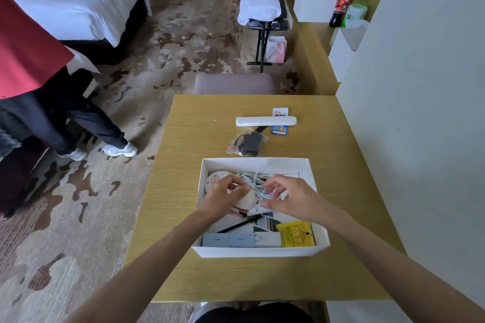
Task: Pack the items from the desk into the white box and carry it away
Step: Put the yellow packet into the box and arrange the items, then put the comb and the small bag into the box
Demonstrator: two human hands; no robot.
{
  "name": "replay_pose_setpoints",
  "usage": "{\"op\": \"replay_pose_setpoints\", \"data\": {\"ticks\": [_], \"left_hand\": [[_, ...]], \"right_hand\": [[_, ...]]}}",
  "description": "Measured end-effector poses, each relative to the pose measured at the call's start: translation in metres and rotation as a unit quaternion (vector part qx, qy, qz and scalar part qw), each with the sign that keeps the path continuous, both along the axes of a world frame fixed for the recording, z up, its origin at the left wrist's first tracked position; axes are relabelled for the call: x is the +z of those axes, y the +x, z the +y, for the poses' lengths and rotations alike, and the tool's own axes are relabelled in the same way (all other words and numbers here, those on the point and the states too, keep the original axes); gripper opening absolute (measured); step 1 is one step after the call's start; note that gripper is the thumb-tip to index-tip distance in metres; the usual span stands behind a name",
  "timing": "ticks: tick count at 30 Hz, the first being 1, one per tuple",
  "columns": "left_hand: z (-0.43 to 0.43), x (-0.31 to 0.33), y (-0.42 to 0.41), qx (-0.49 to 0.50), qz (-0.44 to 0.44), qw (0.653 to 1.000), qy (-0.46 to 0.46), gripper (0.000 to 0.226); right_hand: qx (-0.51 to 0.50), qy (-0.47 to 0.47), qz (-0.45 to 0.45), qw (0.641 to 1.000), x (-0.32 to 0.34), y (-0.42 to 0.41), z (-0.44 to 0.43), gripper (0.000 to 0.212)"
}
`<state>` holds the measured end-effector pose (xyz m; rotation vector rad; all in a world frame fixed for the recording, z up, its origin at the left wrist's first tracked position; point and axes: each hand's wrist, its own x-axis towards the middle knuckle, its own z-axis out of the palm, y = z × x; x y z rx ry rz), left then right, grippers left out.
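The white box [259, 252] lies open on the wooden desk [189, 139]. Inside it are a coiled white cable [253, 181], a grey block [228, 240], a yellow packet [296, 235], a black pen and papers. My left hand [223, 198] is shut on a cream rounded object [246, 199] inside the box. Beside it my right hand [286, 196] hovers over the cable with fingers spread, holding nothing. Behind the box on the desk lie a bagged black adapter [249, 143], a long white case [266, 121], a blue card [279, 130] and a white card [280, 112].
A wall runs along the desk's right side. A chair [235, 84] stands at the far edge. A person in dark trousers [78, 123] stands on the carpet at left, near a bed [65, 2]. Bottles and white boxes sit on a counter at back right.
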<state>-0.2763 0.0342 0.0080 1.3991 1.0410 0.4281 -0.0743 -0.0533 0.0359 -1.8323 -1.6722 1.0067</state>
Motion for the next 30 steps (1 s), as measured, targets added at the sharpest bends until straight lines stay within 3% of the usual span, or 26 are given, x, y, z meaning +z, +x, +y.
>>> {"op": "replay_pose_setpoints", "data": {"ticks": [2,4,7,10,14,19,23,26,30], "left_hand": [[-0.006,-0.004,0.0,-0.009,-0.003,1.0,0.01,0.007],[-0.009,-0.006,0.0,-0.013,0.003,1.0,0.005,0.009],[-0.011,-0.01,-0.003,-0.031,0.099,0.993,0.056,0.013],[-0.009,-0.019,-0.009,-0.068,0.213,0.963,0.153,0.014],[0.001,-0.031,-0.015,-0.106,0.295,0.928,0.202,0.018],[0.007,-0.036,-0.007,-0.129,0.377,0.875,0.276,0.015],[0.01,-0.031,0.001,-0.2,0.473,0.777,0.365,0.018],[0.014,-0.024,0.005,-0.229,0.496,0.718,0.431,0.024],[0.033,-0.007,0.008,-0.175,0.457,0.729,0.478,0.022]], "right_hand": [[-0.019,-0.011,0.055,0.998,-0.001,-0.017,0.005,0.048],[-0.016,-0.01,0.064,0.998,-0.01,-0.028,0.01,0.038],[0.002,-0.034,0.059,0.998,-0.028,-0.033,0.018,0.025],[0.058,-0.057,0.011,0.997,-0.043,-0.045,0.028,0.025],[0.075,-0.036,-0.041,0.996,-0.058,-0.059,0.04,0.03],[0.079,-0.005,-0.076,0.994,-0.06,-0.038,0.042,0.021],[0.062,0.019,-0.105,0.992,-0.054,-0.007,0.039,0.021],[0.033,0.03,-0.101,0.994,-0.048,0.012,0.041,0.013],[0.012,0.045,-0.055,0.997,-0.037,0.031,0.049,0.009]]}}
